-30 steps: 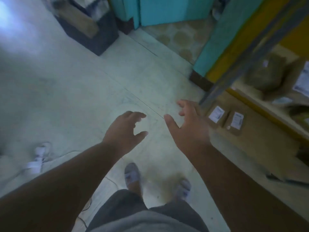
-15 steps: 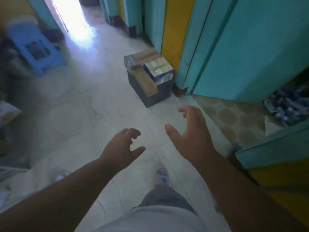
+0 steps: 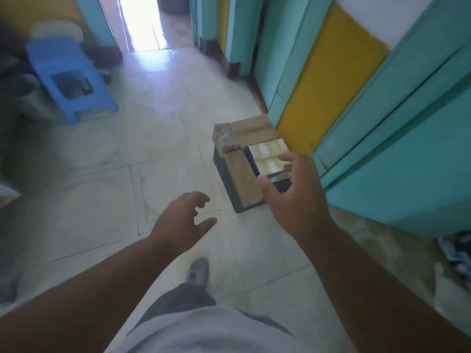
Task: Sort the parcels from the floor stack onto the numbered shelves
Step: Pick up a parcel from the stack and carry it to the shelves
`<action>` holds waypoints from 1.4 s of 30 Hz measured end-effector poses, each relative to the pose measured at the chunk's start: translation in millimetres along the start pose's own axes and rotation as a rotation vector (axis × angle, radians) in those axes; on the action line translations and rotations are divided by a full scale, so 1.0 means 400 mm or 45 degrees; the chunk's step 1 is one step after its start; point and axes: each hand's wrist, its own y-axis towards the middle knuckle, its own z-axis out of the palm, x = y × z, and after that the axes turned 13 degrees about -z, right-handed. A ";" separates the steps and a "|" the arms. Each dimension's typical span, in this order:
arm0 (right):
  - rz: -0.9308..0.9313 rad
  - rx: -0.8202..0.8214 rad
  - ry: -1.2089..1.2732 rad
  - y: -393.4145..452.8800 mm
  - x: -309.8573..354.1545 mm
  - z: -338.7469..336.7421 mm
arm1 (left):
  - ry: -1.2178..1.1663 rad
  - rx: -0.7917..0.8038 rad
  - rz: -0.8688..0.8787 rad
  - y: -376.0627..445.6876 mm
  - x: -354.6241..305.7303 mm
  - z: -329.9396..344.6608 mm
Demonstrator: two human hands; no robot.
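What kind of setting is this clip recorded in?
Probably a home or small shop corridor, not a warehouse: pale tiled floor, teal and yellow painted walls, a blue plastic stool, and a small parcel stack by the wall.

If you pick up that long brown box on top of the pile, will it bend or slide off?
The long brown box looks like stiff cardboard with straight edges, so it probably won't bend. It lies flat on the dark box, so it should stay put until lifted. Being narrow, it is likely light enough for the right hand alone.
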 end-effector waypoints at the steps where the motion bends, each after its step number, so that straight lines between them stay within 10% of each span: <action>1: 0.032 -0.002 -0.007 0.038 -0.018 0.007 | 0.011 0.026 0.011 0.060 -0.020 -0.009; 12: 0.269 0.164 -0.024 0.404 -0.435 0.158 | 0.159 0.293 -0.022 0.651 -0.201 0.152; 22: 0.583 0.303 -0.024 0.440 -0.824 0.555 | -0.100 0.648 -0.700 1.103 0.004 0.501; 42: 1.494 0.414 -0.117 0.171 -1.132 1.021 | -0.234 0.396 -0.927 1.481 0.167 0.814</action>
